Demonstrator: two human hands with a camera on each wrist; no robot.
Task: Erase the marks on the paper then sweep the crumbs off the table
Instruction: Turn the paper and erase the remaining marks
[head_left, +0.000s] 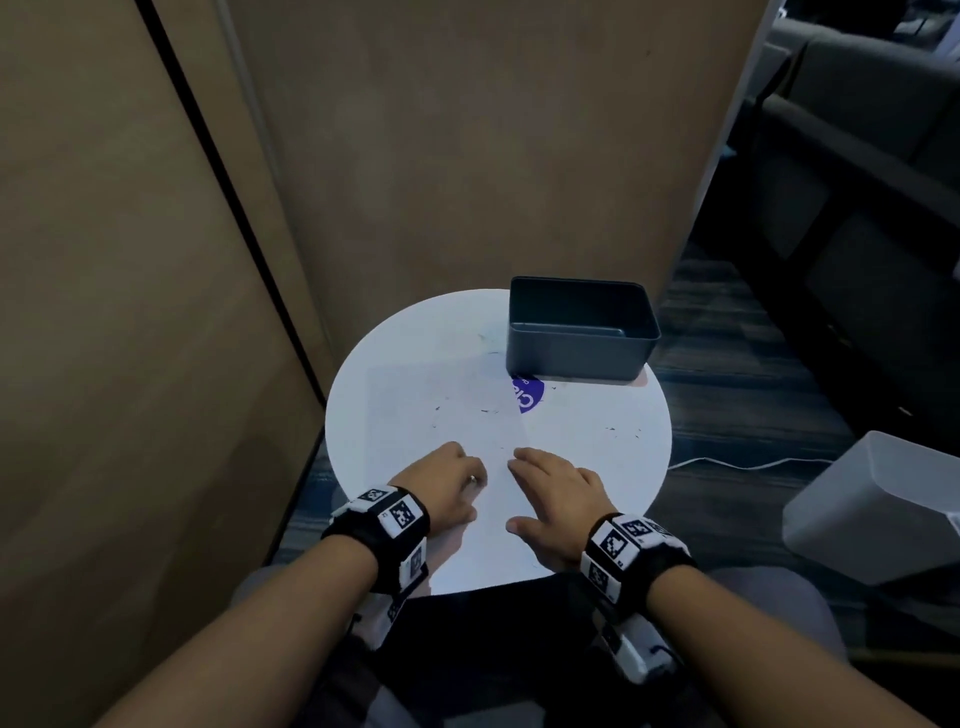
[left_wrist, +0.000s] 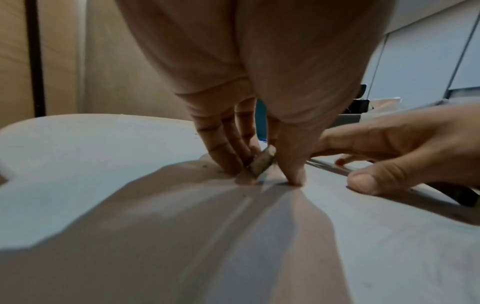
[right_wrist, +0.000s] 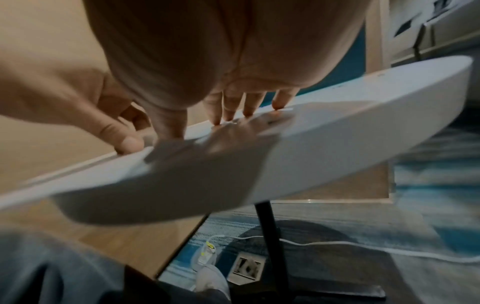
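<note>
Paper (head_left: 441, 410): one white sheet, flat on the round white worktop (head_left: 613, 467), covering its left and near part. Faint, pale surface with a few short dark marks and specks scattered toward the middle and far side. The right edge runs as a straight line from near the purple sticker (head_left: 527, 394) down to the near rim, so the long axis lies roughly near to far, tilted a little to the right at the far end.

Crumbs (head_left: 621, 430): small dark specks on the bare worktop to the right of the sheet, well apart from both hands.

Eraser (left_wrist: 262, 161): small pale block, pinched between the thumb and fingertips of the left hand (head_left: 447, 480), its lower end pressed to the paper, tilted with its upper end toward the right.

Right hand (head_left: 558, 499): fingers straight and spread, tips resting flat on the sheet's right edge, thumb set apart toward the near rim; it holds nothing.

Bin (head_left: 579, 330): dark grey rectangular tub on the far right of the worktop, just behind the sticker.
</note>
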